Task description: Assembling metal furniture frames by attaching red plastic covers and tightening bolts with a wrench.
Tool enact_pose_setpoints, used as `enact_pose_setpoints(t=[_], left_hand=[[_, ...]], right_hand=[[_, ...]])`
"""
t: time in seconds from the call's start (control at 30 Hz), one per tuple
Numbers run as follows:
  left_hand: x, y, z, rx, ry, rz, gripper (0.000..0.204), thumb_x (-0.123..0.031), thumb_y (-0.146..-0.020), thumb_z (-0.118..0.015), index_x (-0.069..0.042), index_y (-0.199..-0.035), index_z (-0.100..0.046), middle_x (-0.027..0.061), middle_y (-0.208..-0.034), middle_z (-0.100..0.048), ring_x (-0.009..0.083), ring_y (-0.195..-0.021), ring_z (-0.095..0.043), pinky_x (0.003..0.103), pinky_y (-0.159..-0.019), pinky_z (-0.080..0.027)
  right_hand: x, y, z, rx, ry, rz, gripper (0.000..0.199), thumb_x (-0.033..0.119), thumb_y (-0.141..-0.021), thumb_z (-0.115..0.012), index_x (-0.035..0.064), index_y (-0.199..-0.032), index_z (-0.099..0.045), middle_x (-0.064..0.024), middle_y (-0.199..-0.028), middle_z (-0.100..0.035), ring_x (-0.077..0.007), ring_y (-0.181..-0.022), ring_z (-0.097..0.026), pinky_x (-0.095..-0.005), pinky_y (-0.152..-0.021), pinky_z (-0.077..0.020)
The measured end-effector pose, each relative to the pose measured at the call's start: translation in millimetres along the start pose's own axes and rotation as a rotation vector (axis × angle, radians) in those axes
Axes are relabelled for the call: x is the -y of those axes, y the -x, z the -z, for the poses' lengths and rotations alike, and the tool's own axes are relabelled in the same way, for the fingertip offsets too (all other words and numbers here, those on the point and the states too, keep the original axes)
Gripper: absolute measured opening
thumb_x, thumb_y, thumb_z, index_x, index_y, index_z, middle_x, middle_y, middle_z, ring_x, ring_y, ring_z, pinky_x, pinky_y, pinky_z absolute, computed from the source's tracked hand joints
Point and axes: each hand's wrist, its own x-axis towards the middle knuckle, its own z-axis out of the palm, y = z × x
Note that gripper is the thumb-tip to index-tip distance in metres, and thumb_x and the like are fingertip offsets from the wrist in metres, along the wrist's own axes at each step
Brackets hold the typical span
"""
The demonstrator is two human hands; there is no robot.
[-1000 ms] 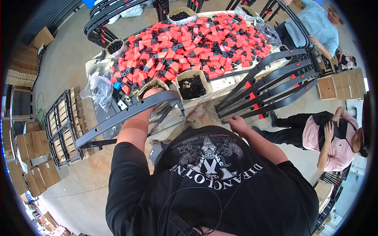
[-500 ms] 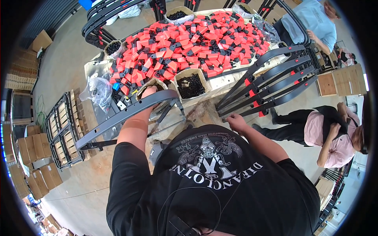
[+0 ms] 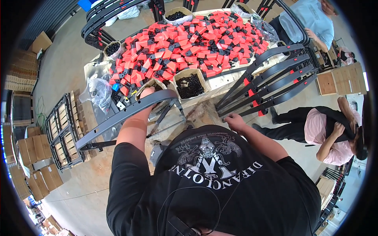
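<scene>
My left hand reaches past a curved black metal frame into a small open box at the table's near edge. The frame and the box wall hide its fingers. My right hand is held in front of me with its fingers curled together, close to the lower ends of several curved black frames with red inserts. What it holds, if anything, is too small to make out. Between my hands stands a second box of black bolts. Behind both boxes is a large heap of red-and-black plastic parts.
A clear plastic bag and a blue item lie at the table's left. More frames stand beyond. One person in light blue is at far right; another in pink stands nearer. A pallet is left.
Both my hands stay nearly in place. The person in pink at the right has shifted posture, with one arm moving. The frames and boxes have not visibly moved.
</scene>
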Motion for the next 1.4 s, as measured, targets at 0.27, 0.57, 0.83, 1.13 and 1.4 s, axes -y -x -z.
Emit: enact_pose_setpoints(t=[0.27, 0.57, 0.83, 1.13, 1.4], left_hand=[[11.0, -2.7, -3.8, 0.048, -0.032, -0.029, 0.043, -0.036, -0.101, -0.044, -0.002, -0.117, -0.066, 0.0235, -0.123, -0.065, 0.0376, -0.116, -0.061, 0.044, -0.099, -0.047], [-20.8, 19.8, 22.2, -0.004, -0.107, -0.450, 0.039, -0.024, -0.091, -0.059, -0.007, -0.125, -0.064, 0.0230, -0.134, -0.057, 0.0405, -0.123, -0.056, 0.043, -0.106, -0.045], [5.4, -11.0, -11.3, -0.011, -0.142, -0.450, 0.027, -0.023, -0.091, -0.058, -0.005, -0.110, -0.068, 0.0194, -0.116, -0.063, 0.0361, -0.113, -0.059, 0.041, -0.100, -0.048], [75.8, -49.3, -60.8, 0.020, 0.594, -0.278, 0.031, -0.027, -0.092, -0.059, -0.005, -0.110, -0.069, 0.0239, -0.117, -0.064, 0.0384, -0.112, -0.061, 0.042, -0.097, -0.050], [10.0, 2.2, 3.6, -0.085, -0.029, -0.361, 0.032, -0.028, -0.088, -0.069, -0.004, -0.109, -0.073, 0.0230, -0.109, -0.071, 0.0368, -0.102, -0.068, 0.041, -0.090, -0.054]], right_hand=[[-6.9, -8.4, 0.3, -0.014, -0.024, 0.024, 0.019, 0.023, -0.086, -0.065, 0.0048, -0.089, -0.063, -0.0023, -0.062, -0.053, -0.0130, -0.048, -0.047, -0.0330, -0.043, -0.0360], [-12.3, -10.4, -2.9, -0.022, -0.013, 0.020, 0.020, 0.023, -0.086, -0.067, 0.0038, -0.091, -0.065, -0.0036, -0.065, -0.056, -0.0137, -0.050, -0.050, -0.0341, -0.046, -0.0395], [-15.5, -18.9, -2.3, -0.028, 0.023, 0.014, 0.024, 0.025, -0.085, -0.067, 0.0029, -0.093, -0.067, -0.0067, -0.072, -0.061, -0.0160, -0.059, -0.056, -0.0352, -0.054, -0.0451], [-3.0, -13.4, -3.7, 0.013, 0.070, 0.025, 0.029, 0.029, -0.084, -0.067, 0.0018, -0.095, -0.068, -0.0112, -0.081, -0.066, -0.0196, -0.073, -0.061, -0.0370, -0.067, -0.0506], [-6.8, -20.6, -1.9, -0.060, 0.081, 0.014, 0.028, 0.027, -0.084, -0.066, 0.0024, -0.098, -0.068, -0.0099, -0.083, -0.066, -0.0202, -0.074, -0.062, -0.0364, -0.067, -0.0507]])
